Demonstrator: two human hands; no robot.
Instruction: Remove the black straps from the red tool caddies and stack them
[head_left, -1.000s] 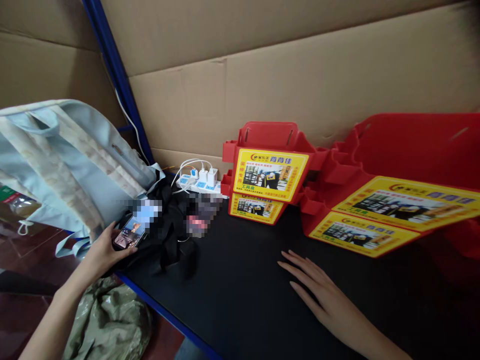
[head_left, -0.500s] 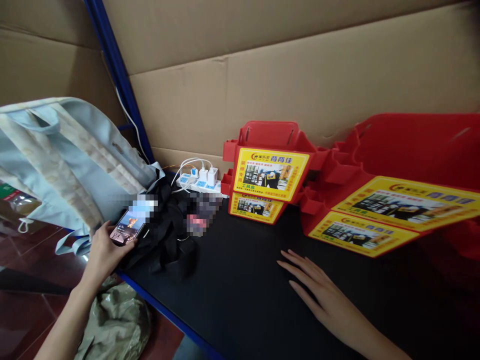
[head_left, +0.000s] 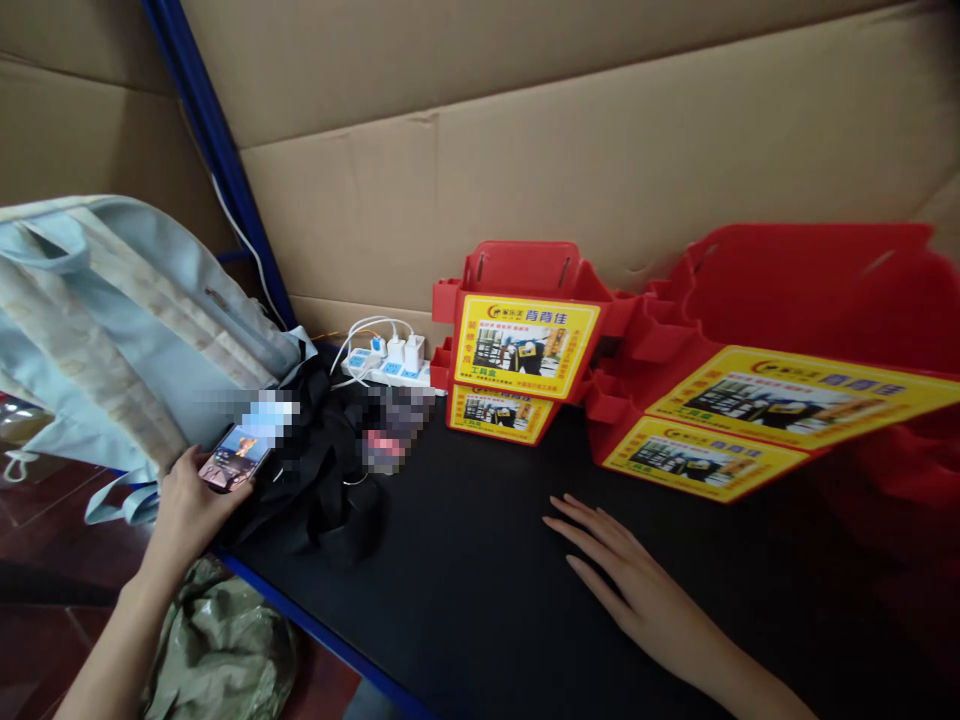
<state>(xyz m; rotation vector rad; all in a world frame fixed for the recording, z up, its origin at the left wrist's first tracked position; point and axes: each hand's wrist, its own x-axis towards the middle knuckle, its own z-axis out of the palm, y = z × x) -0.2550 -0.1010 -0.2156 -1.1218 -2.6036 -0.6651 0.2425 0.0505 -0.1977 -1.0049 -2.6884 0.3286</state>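
Note:
My left hand (head_left: 187, 505) grips a pink phone (head_left: 231, 458) with a lit screen, at the left end of the black table (head_left: 480, 590), beside a pale blue bag (head_left: 112, 320). A heap of black cloth (head_left: 330, 470) lies just right of the phone. My right hand (head_left: 630, 575) rests flat on the black table top with fingers spread, holding nothing. Two stacked small red bins with yellow labels (head_left: 517, 350) stand beyond it against the cardboard wall.
Larger red bins with yellow labels (head_left: 787, 370) fill the right side. A white power strip with chargers (head_left: 390, 362) lies at the back. A blue shelf post (head_left: 217, 170) rises at the left. A greenish plastic bag (head_left: 217, 650) lies on the floor below the table edge.
My left hand has drawn the phone a little left and toward me, off the black cloth. The right hand stays flat in place. The view has shifted slightly.

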